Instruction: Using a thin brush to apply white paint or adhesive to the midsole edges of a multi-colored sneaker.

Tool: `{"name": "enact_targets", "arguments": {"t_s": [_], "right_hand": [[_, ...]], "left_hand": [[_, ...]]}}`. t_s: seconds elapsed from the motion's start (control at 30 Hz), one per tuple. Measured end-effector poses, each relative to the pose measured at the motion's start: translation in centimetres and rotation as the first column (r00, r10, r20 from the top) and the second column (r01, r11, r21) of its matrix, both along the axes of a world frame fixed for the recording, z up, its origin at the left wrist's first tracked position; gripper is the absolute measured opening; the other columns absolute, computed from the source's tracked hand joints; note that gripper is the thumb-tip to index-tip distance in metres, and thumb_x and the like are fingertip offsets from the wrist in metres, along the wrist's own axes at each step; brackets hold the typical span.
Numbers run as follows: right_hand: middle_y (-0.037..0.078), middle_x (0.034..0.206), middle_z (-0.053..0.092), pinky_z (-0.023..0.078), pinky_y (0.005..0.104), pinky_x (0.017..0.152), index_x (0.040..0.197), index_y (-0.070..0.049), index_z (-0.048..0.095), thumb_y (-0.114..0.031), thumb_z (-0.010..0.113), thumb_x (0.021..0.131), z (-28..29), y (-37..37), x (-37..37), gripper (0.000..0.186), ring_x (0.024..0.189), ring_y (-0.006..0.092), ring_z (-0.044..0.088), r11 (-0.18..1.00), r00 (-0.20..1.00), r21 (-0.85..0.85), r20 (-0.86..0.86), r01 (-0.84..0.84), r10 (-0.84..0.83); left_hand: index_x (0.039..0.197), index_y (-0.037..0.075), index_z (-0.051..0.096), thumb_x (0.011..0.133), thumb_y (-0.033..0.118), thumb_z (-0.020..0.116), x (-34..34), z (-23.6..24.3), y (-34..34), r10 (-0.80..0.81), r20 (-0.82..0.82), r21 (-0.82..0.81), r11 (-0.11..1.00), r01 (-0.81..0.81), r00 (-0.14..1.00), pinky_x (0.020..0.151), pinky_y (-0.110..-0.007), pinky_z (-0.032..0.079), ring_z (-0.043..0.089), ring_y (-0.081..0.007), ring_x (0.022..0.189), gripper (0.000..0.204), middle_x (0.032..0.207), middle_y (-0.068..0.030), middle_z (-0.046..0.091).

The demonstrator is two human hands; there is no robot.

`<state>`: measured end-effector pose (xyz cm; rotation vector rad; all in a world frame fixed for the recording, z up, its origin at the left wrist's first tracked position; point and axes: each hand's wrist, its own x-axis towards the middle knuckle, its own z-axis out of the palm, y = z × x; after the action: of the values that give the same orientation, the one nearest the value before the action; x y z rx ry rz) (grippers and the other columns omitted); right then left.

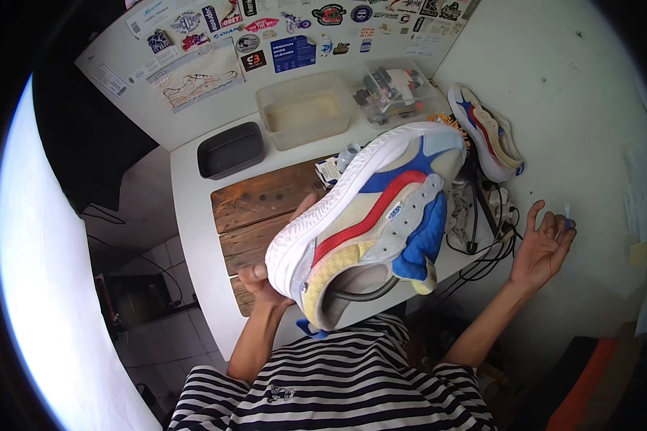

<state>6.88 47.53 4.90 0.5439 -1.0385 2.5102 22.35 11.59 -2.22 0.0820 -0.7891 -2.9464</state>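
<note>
A large multicoloured sneaker (345,223) is raised over the table, its white sole turned to the left and its ankle opening toward me. My left hand (264,286) is closed round the heel end of the sole, with some fingers hidden behind the shoe. Inside the opening a grey coiled rod (370,294) shows. Off to the right and apart from the shoe, my right hand (539,251) is palm up with curled fingers. Between its fingertips is a small blue piece with a whitish tip (568,218), too small to name.
A wooden board (244,215) lies on the white table (194,208). Behind it stand a black tray (230,152), a translucent tub (302,133) and a clear box of small items (395,118). A matching sneaker (485,133) rests at the right, near tangled cables (492,251).
</note>
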Motion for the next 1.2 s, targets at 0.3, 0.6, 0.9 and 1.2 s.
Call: {"name": "enact_targets", "arguments": {"t_s": [0.3,0.6,0.9,1.2], "right_hand": [[-0.002,0.088,0.056,0.032,0.0519,0.119,0.109,-0.007,0.063,-0.022,0.056,0.104,-1.9,-1.1,1.6,0.017,0.078,0.0112,0.046,1.0,0.998,0.02,0.057,0.017,-0.018],[0.001,0.083,0.052,0.031,0.0514,0.119,0.096,-0.005,0.061,-0.017,0.055,0.104,-1.7,-1.5,2.7,0.015,0.075,0.0114,0.045,0.998,0.998,-0.058,0.07,-0.001,0.005],[-0.001,0.086,0.056,0.032,0.0496,0.118,0.112,-0.006,0.061,-0.023,0.053,0.105,-2.5,-1.9,3.0,0.019,0.077,0.0103,0.047,0.999,0.998,0.053,0.069,0.009,-0.012],[0.0,0.085,0.055,0.036,0.0475,0.116,0.11,-0.003,0.06,-0.018,0.052,0.105,-2.8,-2.8,3.6,0.018,0.076,0.0115,0.046,0.998,0.998,0.07,0.058,-0.005,0.001]], "left_hand": [[0.156,-0.005,0.016,0.051,0.019,0.063,0.2,-6.4,1.7,-0.181,-0.389,0.246,0.925,0.291,0.903,0.113,-0.037,0.042,0.058,-0.0321,0.124,0.118,0.148,-0.0243,0.046],[0.15,-0.01,0.029,0.044,0.016,0.057,-2.2,-4.4,2.6,-0.105,-0.547,0.431,0.815,0.387,0.831,0.112,-0.042,0.044,0.059,-0.037,0.124,0.112,0.141,-0.0275,0.053],[0.134,-0.008,0.054,0.091,0.038,0.056,-4.5,1.7,2.9,0.051,-0.345,0.686,0.695,0.215,0.937,0.099,-0.041,0.053,0.068,-0.033,0.104,0.063,0.124,-0.0253,0.065],[0.159,0.022,-0.007,0.087,0.031,0.062,-6.9,5.0,2.8,0.217,-0.247,-0.212,0.939,-0.271,0.944,0.118,-0.048,0.036,0.031,-0.0359,0.147,0.101,0.161,-0.0207,0.018]]}}
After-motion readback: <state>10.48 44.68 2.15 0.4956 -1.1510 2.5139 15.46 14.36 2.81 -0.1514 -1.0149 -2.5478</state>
